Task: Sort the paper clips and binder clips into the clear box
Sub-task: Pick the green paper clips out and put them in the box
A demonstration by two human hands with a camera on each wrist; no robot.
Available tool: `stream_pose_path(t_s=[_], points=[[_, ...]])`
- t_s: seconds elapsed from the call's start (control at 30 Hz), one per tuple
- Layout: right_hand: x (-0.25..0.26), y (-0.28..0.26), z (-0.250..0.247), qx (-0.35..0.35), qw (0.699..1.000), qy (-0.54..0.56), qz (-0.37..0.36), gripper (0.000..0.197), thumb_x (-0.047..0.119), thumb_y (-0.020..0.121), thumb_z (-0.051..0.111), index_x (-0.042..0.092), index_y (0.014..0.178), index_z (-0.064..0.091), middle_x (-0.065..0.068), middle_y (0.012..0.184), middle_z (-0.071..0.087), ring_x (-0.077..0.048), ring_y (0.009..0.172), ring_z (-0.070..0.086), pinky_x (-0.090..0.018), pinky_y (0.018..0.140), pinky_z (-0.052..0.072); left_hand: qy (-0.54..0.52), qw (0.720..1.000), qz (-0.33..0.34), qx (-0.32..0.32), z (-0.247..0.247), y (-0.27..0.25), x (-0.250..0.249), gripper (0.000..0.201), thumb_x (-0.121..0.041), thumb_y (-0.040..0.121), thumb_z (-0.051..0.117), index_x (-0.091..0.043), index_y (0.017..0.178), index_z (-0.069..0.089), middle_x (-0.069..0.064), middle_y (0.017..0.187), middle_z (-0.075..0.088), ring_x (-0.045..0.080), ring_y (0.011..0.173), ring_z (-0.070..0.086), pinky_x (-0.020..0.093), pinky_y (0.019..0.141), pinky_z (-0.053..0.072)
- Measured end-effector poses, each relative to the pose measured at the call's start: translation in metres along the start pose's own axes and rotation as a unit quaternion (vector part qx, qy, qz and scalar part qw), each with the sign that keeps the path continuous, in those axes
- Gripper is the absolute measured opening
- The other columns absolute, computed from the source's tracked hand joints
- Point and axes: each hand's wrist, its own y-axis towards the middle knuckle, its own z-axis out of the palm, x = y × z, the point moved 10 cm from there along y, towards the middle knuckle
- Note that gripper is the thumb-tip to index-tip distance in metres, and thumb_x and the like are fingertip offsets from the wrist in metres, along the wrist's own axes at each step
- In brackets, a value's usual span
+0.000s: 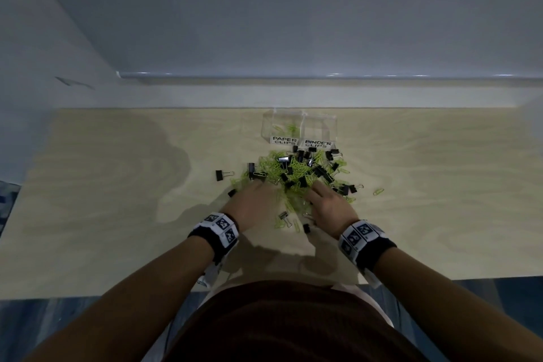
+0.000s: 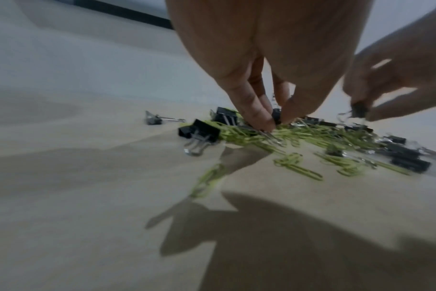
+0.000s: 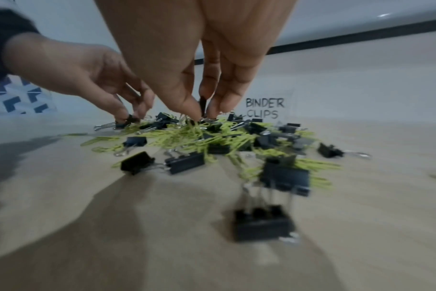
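- The surface (image 1: 117, 185) is a pale wooden top, and it carries everything in the task.
- The clear box (image 1: 299, 126) stands at the far side of the surface, just behind the heap. It has two compartments, one labelled "PAPER CLIPS" on the left and one labelled "BINDER CLIPS" on the right.
- The heap (image 1: 296, 176) of mixed clips lies between the box and the two hands. It is wide, and the two kinds are tangled in it.
- The left hand (image 1: 252, 203) reaches into the near left edge of the heap. In the left wrist view, its thumb and fingers pinch a small black binder clip (image 2: 276, 116).
- The right hand (image 1: 329, 209) is at the near right edge, and its fingers are also pressed together on a black binder clip (image 3: 202, 107).
- The green paper clips (image 1: 293, 194) are thin and many. Only a few of them lie already in the left compartment.
- The right compartment looks empty, as far as I can see.
- My judgement: the sorting is at its beginning, and almost all clips are still left on the surface.
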Motion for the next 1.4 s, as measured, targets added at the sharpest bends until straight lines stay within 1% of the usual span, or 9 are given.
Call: stream_pose_path(t_s=[0.2,0.4,0.53,0.63,0.73,1.0,1.2,1.3,1.4], points=[[-0.054,-0.018,-0.023,-0.028,0.994,0.027,0.103,0.020,-0.007,0.078,0.057,0.003,0.095,0.063,-0.011,0.091,0.055,-0.028,0.062,0.056,-0.035,0.053,0.052,0.054,0.995,-0.048,-0.073,-0.039,-0.002,0.033,0.031,-0.011,0.086,0.050,-0.011,0.117,0.052,0.008,0.115,0.052,0.026,0.102,0.049,0.039,0.082,0.048],[-0.028,-0.004,-0.019,-0.025,0.998,0.016,0.059,0.020,0.002,0.077,0.066,0.008,0.096,0.067,-0.007,0.091,0.062,-0.024,0.080,0.057,-0.034,0.071,0.054,0.142,0.988,0.055,0.025,-0.002,0.016,-0.014,0.039,-0.020,0.093,0.045,-0.013,0.131,0.048,0.004,0.127,0.051,0.023,0.119,0.039,0.037,0.101,0.035],[0.015,0.011,0.009,0.087,0.995,0.055,0.009,0.037,0.014,0.081,0.065,0.012,0.118,0.059,-0.007,0.108,0.056,-0.023,0.092,0.057,-0.031,0.079,0.052,0.204,0.975,0.022,0.083,0.021,0.027,-0.018,0.049,-0.028,0.088,0.057,-0.013,0.132,0.044,0.005,0.130,0.045,0.024,0.122,0.036,0.039,0.100,0.034],[0.009,0.017,0.031,0.126,0.987,0.052,0.080,0.054,0.021,0.080,0.069,0.008,0.127,0.048,-0.009,0.126,0.043,-0.027,0.112,0.047,-0.037,0.095,0.046,0.188,0.978,-0.004,0.089,0.024,0.033,-0.014,0.055,-0.029,0.085,0.064,-0.012,0.133,0.044,0.007,0.131,0.043,0.026,0.123,0.036,0.040,0.101,0.033],[-0.001,0.021,0.038,0.107,0.986,0.056,0.114,0.055,0.021,0.077,0.072,0.005,0.124,0.048,-0.011,0.126,0.040,-0.031,0.114,0.045,-0.040,0.100,0.042,0.136,0.987,-0.034,0.082,0.023,0.036,-0.008,0.051,-0.029,0.082,0.068,-0.014,0.126,0.048,0.004,0.129,0.047,0.025,0.122,0.039,0.040,0.101,0.034],[0.002,0.025,0.042,0.098,0.989,0.075,0.084,0.029,0.015,0.085,0.056,0.011,0.114,0.060,-0.011,0.112,0.053,-0.031,0.109,0.045,-0.043,0.085,0.048,0.123,0.987,-0.048,0.093,0.027,0.042,-0.005,0.022,-0.029,0.083,0.066,-0.019,0.099,0.056,0.001,0.108,0.059,0.024,0.106,0.045,0.040,0.089,0.032],[-0.008,0.020,0.032,0.076,0.992,0.060,0.086,0.028,0.018,0.091,0.050,0.008,0.117,0.058,-0.010,0.116,0.056,-0.029,0.111,0.046,-0.038,0.092,0.042,0.224,0.969,0.016,0.106,0.032,0.040,-0.016,0.018,-0.017,0.090,0.055,-0.014,0.108,0.052,0.003,0.112,0.057,0.024,0.107,0.042,0.042,0.090,0.030],[-0.022,0.017,0.024,0.049,0.985,0.119,0.116,0.018,0.009,0.085,0.056,0.011,0.101,0.063,-0.005,0.097,0.060,-0.023,0.095,0.051,-0.031,0.082,0.044,0.240,0.965,0.036,0.098,0.030,0.039,-0.016,0.018,-0.007,0.088,0.052,-0.013,0.105,0.052,0.004,0.108,0.055,0.025,0.106,0.041,0.043,0.087,0.031],[-0.043,0.015,0.012,0.007,0.948,0.252,0.195,0.010,0.007,0.083,0.064,0.011,0.075,0.061,0.003,0.068,0.057,-0.012,0.063,0.052,-0.022,0.059,0.044,0.175,0.980,0.028,0.088,0.022,0.042,-0.012,0.009,-0.018,0.090,0.052,-0.019,0.098,0.056,-0.002,0.103,0.058,0.020,0.104,0.042,0.040,0.086,0.029]])
